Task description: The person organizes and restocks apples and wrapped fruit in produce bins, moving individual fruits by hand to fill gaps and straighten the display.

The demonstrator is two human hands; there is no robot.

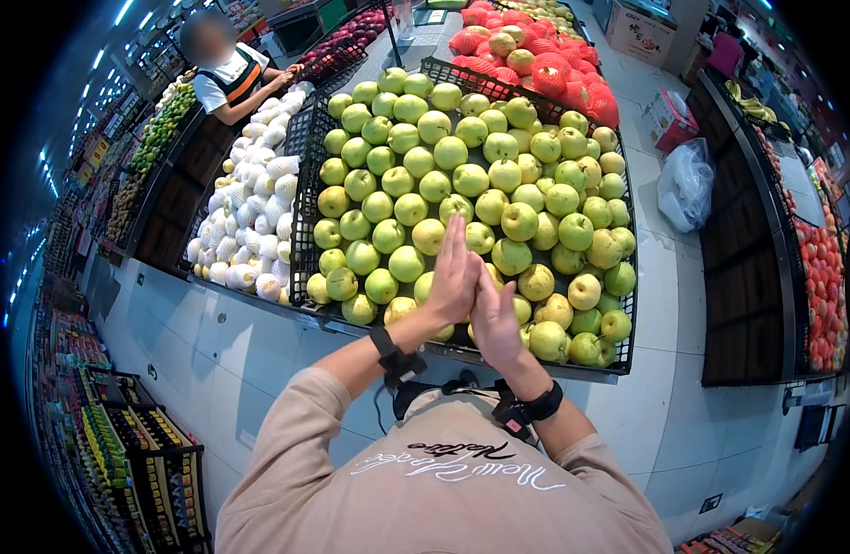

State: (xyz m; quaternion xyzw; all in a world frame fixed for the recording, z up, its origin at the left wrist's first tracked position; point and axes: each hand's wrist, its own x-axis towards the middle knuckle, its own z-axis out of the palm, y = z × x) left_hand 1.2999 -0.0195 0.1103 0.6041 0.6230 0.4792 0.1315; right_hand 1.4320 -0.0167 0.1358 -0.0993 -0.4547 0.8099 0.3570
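Observation:
My left hand (456, 273) and my right hand (495, 318) touch each other in front of my chest, flat, with fingers stretched and nothing held. Both hover over the near part of a large display of round yellow-green fruit (450, 152), apples or pears, some with brown patches. This fruit lies in rows on the left and is heaped more loosely on the right, within black plastic lattice edging (301, 228). Each wrist wears a black strap with a small device. The right hand is slightly blurred.
Left of the display lies fruit in white foam nets (248, 201); behind it, fruit in red nets (570, 76). A person (234, 79) stands at the far left. On the right floor are a clear plastic bag (686, 183) and a carton (669, 119), beside another fruit stand (750, 256).

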